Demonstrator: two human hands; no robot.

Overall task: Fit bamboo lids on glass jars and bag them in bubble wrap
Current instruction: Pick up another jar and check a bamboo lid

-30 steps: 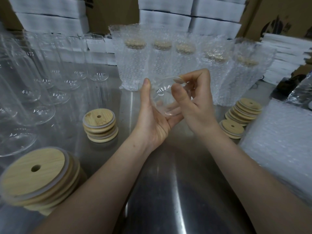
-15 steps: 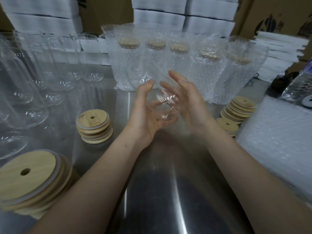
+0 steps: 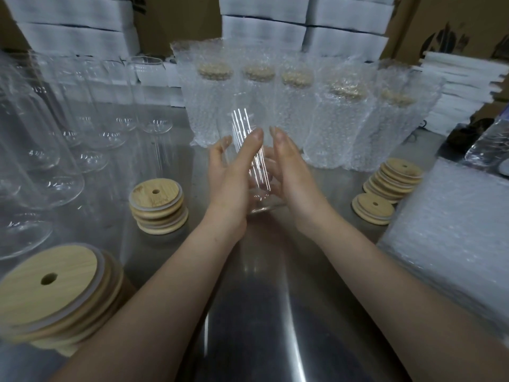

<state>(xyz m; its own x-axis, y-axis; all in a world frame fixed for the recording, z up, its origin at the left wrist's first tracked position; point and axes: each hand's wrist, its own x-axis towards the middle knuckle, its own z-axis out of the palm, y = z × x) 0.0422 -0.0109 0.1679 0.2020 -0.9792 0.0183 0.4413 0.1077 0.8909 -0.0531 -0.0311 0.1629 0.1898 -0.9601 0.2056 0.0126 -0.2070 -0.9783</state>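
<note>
Glass jar [image 3: 258, 175] held upright between two flat hands, mid-tabletop [image 3: 275, 312].
Left hand [image 3: 230, 186] and right hand [image 3: 296, 179] have straight fingers, palms pressing jar sides, no curl. Jar's long axis is near vertical: mouth up toward 12 o'clock, leaning slightly to 11, base down by the wrists. Bamboo lid stack [image 3: 157, 209] at 9 o'clock, bubble-bagged jars [image 3: 292, 117] at 12.
</note>
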